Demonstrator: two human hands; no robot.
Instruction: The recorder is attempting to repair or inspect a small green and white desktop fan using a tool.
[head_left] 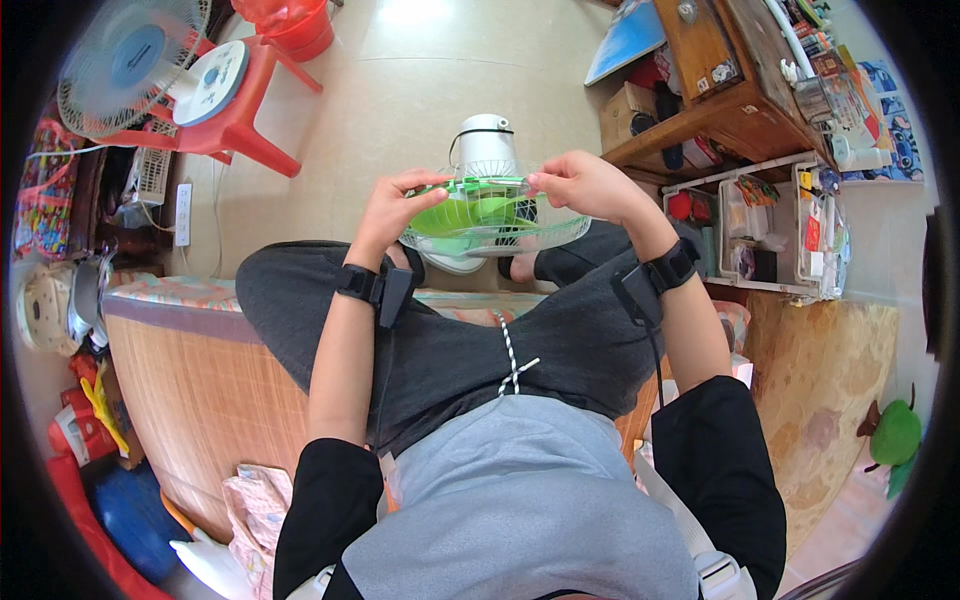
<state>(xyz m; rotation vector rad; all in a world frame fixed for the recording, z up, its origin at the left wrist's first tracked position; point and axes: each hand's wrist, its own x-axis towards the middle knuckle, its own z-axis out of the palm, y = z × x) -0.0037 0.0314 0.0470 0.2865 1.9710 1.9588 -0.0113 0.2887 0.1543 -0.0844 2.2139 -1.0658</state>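
Note:
A fan with green blades (440, 215), a wire guard (555, 230) and a white motor housing (485, 140) with a black band stands between my legs. My left hand (405, 200) is closed at the upper left rim of the guard, thumb and index finger gripping it. My right hand (575, 188) pinches the rim on the right, near a pale strip along its top. The guard's lower part partly hides my feet and the fan's base.
I sit on a mat-covered bed (200, 380). A red plastic chair (270, 140) holds another white fan (120, 75), with a power strip (182, 215) below. A red bucket (300, 30) is behind. At right are a wooden cabinet (760, 110) and a wire rack (800, 225).

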